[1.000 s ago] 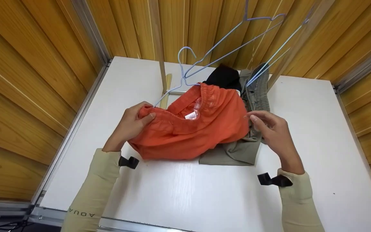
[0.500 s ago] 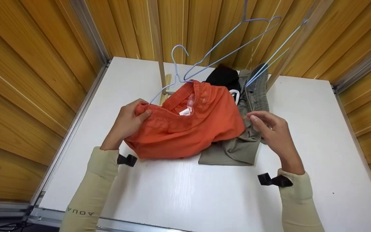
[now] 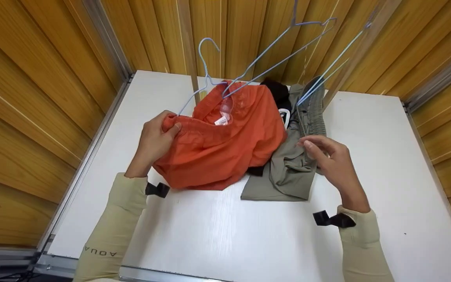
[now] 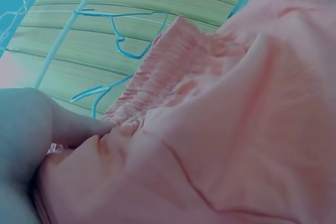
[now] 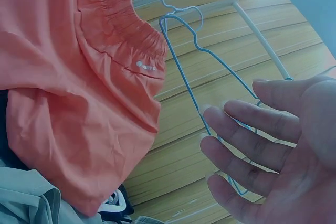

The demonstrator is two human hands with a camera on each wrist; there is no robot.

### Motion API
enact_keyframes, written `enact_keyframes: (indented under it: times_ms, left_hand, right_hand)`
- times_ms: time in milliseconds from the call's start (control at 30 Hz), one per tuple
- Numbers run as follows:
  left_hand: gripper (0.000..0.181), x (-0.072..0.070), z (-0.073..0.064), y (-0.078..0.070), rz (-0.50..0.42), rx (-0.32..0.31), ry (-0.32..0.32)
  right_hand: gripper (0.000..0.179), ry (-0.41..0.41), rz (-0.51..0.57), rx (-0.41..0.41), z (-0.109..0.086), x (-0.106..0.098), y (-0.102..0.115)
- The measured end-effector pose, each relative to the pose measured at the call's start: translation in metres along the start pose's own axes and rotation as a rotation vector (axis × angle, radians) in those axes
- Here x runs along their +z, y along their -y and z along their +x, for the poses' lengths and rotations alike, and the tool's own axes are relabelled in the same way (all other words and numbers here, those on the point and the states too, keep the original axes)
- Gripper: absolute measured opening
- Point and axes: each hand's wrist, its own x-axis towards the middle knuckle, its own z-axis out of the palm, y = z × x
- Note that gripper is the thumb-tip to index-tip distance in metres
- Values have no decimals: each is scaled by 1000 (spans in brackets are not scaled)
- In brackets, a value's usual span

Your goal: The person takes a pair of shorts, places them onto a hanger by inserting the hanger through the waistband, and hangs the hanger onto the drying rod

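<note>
My left hand pinches the gathered waistband at the left end of a pair of orange shorts, thumb on the outside. A blue wire hanger runs into the waistband, its hook standing up above the cloth. In the left wrist view the shorts hang from the fingers and fill most of the picture. My right hand is apart from the shorts, over grey-green pants. The right wrist view shows that hand holding nothing, its fingers slightly bent and spread.
Two more wire hangers hang from above, behind the shorts. Wooden posts stand on the white table. Black cloth lies behind the shorts. Wood-panelled walls enclose the sides and back.
The left hand has moved the shorts and the hanger in them left and upward, baring more of the grey-green pants and a white-edged patch. The right hand has stayed in place.
</note>
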Motion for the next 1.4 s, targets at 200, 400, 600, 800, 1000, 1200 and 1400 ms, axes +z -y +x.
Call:
enact_keyframes:
  times_ms: [200, 400, 600, 800, 1000, 1200, 1400]
  left_hand:
    - [21, -5, 4, -10, 16, 2, -66]
    - [22, -11, 9, -22, 17, 10, -108]
    - [26, -14, 14, -35, 19, -5, -131]
    - [29, -18, 18, -44, -1, -24, -146]
    - [27, -22, 23, -52, -19, 34, -208]
    - [28, -26, 30, -65, -59, 29, -211]
    - [30, -27, 38, -76, -113, 7, -190]
  right_hand:
    - [19, 1, 16, -5, 0, 1, 0]
    - [20, 12, 14, 13, -1, 2, 0]
    - [22, 31, 1, 36, -2, 3, 1]
    - [22, 28, 2, 33, -1, 3, 0]
    - [21, 25, 2, 14, 0, 4, 0]
    - [21, 24, 2, 11, 1, 5, 0]
    - [21, 30, -3, 12, 1, 4, 0]
